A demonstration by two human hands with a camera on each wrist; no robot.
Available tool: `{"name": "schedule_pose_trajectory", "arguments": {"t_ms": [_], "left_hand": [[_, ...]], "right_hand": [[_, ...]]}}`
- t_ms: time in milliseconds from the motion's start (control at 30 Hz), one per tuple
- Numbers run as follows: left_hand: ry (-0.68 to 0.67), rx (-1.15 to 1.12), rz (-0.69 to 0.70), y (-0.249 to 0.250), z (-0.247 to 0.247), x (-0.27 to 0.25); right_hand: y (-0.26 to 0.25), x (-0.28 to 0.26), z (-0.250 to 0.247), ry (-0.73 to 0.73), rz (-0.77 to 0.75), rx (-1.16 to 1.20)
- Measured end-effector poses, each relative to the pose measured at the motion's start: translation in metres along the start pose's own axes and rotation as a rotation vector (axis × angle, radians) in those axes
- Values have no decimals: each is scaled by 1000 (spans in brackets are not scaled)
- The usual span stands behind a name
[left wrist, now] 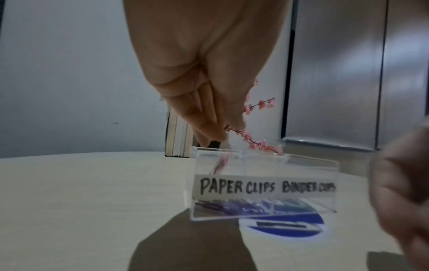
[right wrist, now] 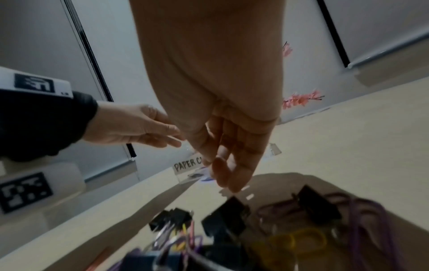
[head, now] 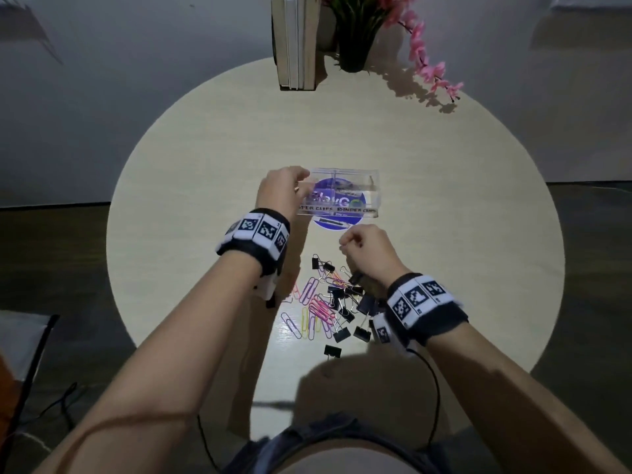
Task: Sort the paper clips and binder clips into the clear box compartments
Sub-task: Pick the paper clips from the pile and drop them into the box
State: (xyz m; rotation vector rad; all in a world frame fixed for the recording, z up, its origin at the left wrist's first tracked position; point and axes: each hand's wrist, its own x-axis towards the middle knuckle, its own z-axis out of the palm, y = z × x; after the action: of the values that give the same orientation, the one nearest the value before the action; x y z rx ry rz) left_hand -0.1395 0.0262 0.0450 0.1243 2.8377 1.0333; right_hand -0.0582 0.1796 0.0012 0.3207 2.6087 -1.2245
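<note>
Clear acrylic box (head: 342, 193) sits mid-surface; left hand (head: 282, 193) hovers over its PAPER CLIPS compartment, fingertips together, a pink clip apparently dropping. Right hand (head: 367, 249), loosely curled and empty, hangs above the clip pile (head: 333, 302), nearer it.

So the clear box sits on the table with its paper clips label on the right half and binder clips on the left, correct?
Reversed. In the left wrist view the clear box on the table reads PAPER CLIPS on the left half and BINDER CLIPS on the right.
</note>
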Motion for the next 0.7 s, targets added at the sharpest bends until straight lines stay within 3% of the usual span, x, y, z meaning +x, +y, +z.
{"name": "schedule_pose_trajectory", "arguments": {"t_ms": [100,233,300,467,567,700], "left_hand": [[-7,122,22,-11,12,-30],[-252,235,-127,-31,33,-80],[-295,230,-162,-39,44,-98],[-206,157,-136,-44,56,-116],[-153,129,-103,-45,57,-120],[-74,150,-180,-42,57,-126]], "right_hand": [[0,-2,14,-73,-59,-138],[-5,-5,27,-145,-123,-346],[-6,-4,26,-118,-151,-389],[7,5,6,-24,-49,-347],[8,-3,-5,80,-87,-324],[0,-23,8,-49,-115,-471]]}}
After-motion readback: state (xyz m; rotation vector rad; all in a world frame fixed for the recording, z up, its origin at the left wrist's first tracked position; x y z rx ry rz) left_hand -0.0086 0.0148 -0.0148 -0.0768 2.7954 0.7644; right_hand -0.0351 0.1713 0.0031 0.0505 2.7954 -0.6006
